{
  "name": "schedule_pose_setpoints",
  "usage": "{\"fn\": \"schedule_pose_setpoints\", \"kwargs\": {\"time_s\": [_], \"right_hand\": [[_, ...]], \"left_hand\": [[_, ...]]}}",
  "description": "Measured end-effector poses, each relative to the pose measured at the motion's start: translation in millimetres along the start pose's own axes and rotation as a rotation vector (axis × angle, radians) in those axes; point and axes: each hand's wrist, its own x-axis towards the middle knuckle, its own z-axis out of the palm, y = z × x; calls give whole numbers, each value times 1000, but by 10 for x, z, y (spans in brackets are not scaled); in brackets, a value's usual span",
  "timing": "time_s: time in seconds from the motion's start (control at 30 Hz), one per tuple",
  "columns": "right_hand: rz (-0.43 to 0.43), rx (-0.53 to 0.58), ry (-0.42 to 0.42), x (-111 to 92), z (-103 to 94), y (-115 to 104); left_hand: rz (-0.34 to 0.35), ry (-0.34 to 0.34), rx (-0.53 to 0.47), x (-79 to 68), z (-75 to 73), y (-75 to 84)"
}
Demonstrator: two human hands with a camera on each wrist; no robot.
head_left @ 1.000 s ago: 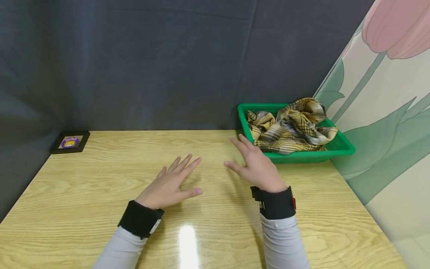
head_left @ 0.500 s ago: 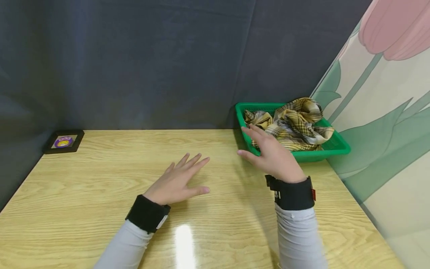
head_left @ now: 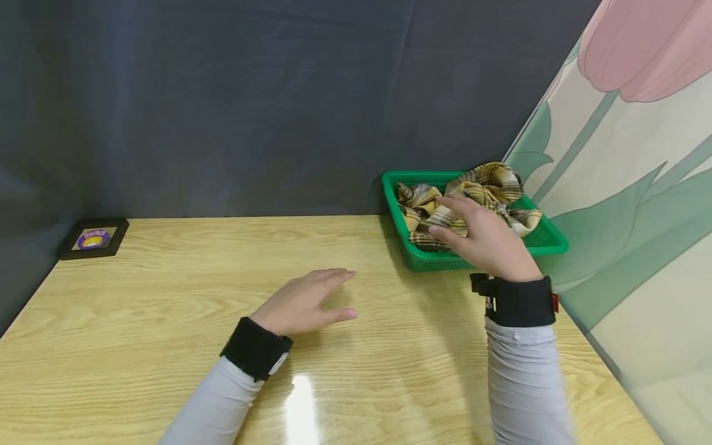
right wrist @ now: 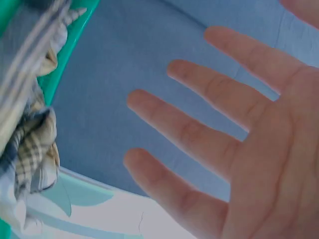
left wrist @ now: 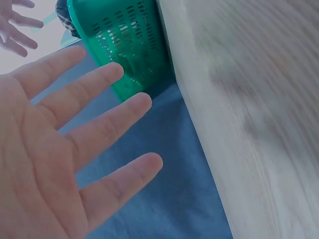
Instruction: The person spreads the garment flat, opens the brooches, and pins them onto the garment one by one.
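A crumpled yellow, black and white plaid cloth (head_left: 489, 185) lies in a green plastic basket (head_left: 392, 204) at the back right of the table. Over the near side of that basket, my right hand (head_left: 489, 241) hovers with its fingers extended and holds nothing. The right wrist view shows the plaid cloth (right wrist: 35, 149) apart from the spread fingers. My left hand (head_left: 303, 303) is above the middle of the table, fingers fairly straight and thumb apart. Its bare palm (left wrist: 30, 164) faces the camera in the left wrist view, with the basket (left wrist: 124, 45) beyond the fingertips.
The wooden table (head_left: 194, 321) backs onto a dark cloth curtain (head_left: 250, 111). At its far left corner lies a black square frame (head_left: 93, 239) with a purple and yellow picture. A wall with a tulip mural (head_left: 628, 154) borders the right side.
My right hand has moved right and away from me, from beside the basket's left corner to over the basket. The left hand has shifted slightly right, its fingers closer together. The cloth stays put.
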Motion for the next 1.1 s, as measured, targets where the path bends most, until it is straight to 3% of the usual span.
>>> {"fn": "schedule_pose_setpoints", "kwargs": {"time_s": [0.23, 0.4, 0.77, 1.1], "right_hand": [[18, -23, 46, 28, -176, 201], [62, -35, 34, 99, -314, 374], [158, -59, 41, 273, -630, 839], [223, -57, -59, 464, -729, 1177]], "left_hand": [[-13, -23, -46, 70, 39, 48], [-11, -40, -65, 107, 96, 63], [29, -62, -33, 248, 98, 102], [51, -70, -6, 292, 98, 105]]}}
